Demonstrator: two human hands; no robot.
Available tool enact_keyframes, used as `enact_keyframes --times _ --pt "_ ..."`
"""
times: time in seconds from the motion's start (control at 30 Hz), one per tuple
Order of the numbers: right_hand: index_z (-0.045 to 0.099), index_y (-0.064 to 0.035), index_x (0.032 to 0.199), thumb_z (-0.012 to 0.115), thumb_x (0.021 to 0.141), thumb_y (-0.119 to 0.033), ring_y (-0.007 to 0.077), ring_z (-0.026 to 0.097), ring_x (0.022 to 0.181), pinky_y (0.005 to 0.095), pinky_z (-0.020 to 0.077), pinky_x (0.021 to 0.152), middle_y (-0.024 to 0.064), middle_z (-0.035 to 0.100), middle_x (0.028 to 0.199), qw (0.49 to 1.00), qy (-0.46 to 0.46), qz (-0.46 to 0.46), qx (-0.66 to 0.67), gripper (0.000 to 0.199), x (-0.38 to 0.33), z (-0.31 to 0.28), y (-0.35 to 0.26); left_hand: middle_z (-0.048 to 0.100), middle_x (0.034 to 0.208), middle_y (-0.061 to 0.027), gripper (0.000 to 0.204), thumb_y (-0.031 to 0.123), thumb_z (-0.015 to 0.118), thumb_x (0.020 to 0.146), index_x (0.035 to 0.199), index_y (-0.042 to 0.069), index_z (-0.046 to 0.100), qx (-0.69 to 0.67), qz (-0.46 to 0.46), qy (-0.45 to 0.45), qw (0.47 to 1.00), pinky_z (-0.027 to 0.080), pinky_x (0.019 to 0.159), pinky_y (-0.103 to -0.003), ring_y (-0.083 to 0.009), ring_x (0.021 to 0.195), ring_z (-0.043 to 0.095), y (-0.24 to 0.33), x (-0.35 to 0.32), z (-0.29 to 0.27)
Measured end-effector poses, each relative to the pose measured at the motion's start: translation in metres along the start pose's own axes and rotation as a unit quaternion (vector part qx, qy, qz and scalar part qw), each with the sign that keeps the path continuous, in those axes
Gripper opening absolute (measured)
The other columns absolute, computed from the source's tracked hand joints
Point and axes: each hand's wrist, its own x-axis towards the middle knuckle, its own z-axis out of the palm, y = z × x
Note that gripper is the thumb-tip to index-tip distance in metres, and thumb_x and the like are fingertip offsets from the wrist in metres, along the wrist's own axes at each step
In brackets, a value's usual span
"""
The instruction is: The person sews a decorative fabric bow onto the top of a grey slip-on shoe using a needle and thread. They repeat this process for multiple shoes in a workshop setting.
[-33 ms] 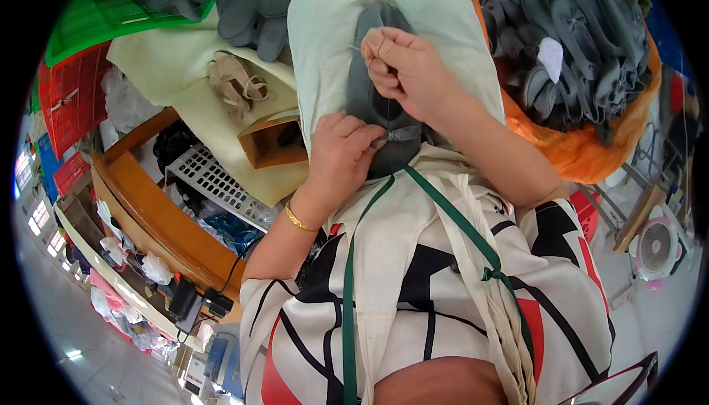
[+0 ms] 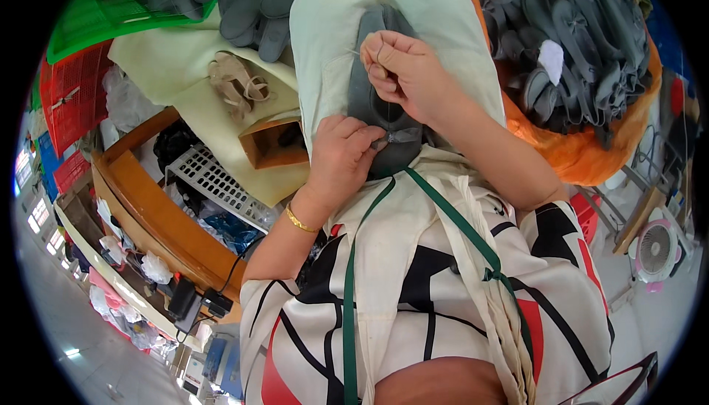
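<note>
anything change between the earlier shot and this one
Nothing visibly changed. The left hand still pinches the lower edge of the grey shoe piece on the pale cloth, and the right hand still holds its fingers pinched together above it, as if on a needle and thread. The piles of grey pieces lie as before.

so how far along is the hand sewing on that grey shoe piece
Done: hard to judge; no finished seam shows, though heaps of grey shoe pieces fill the orange bag. In hand: the left hand pinches the grey shoe piece on the pale cloth, while the right hand pulls a thin thread by its upper edge. Left: cannot tell how much stitching remains.
</note>
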Motion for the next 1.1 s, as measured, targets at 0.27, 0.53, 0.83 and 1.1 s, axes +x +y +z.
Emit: enact_keyframes --times 0.27,0.53,0.83,1.1 --pt "0.059 -0.0044 0.095 0.055 0.103 -0.024 0.0064 0.052 0.063 0.023 0.0474 0.056 -0.0009 0.055 0.076 0.999 -0.013 -0.031 -0.039 0.022 -0.019 -0.008 -0.015 0.065 0.089 -0.0114 0.042 0.021 0.083 0.077 0.107 0.001 0.062 -0.083 -0.228 0.104 0.965 0.05 0.071 -0.036 -0.0274 0.083 0.062 0.031 -0.018 -0.007" --pt "0.059 -0.0029 0.094 0.056 0.102 -0.016 0.0071 0.053 0.067 0.0232 0.0469 0.061 -0.0005 0.057 0.079 0.965 -0.085 -0.134 -0.207 0.016 -0.058 0.038 -0.016 0.067 0.087 -0.0068 0.038 0.016 0.08 0.082 0.107 0.0 0.056 -0.112 -0.38 -0.017 0.918 0.05 0.066 -0.026 -0.0097 0.076 0.06 0.037 -0.028 0.004" --pt "0.066 -0.0048 0.09 0.067 0.085 0.002 0.0194 0.054 0.061 0.0288 0.0425 0.056 0.0059 0.059 0.074 0.717 -0.045 -0.455 -0.526 0.009 -0.086 0.045 -0.071 0.061 0.087 0.0012 0.026 0.007 0.061 0.078 0.104 0.005 0.065 -0.167 -0.189 0.229 0.94 0.046 0.072 -0.022 -0.0069 0.078 0.054 0.009 0.026 -0.134" --pt "0.064 0.0002 0.088 0.067 0.09 -0.004 0.0113 0.058 0.069 0.0255 0.047 0.064 0.0051 0.063 0.079 0.825 0.021 -0.289 -0.485 0.005 -0.094 0.005 -0.047 0.068 0.093 -0.0194 0.032 0.015 0.058 0.076 0.103 0.0 0.065 -0.054 -0.126 -0.077 0.988 0.051 0.08 -0.034 -0.0319 0.086 0.063 -0.015 0.103 -0.136"
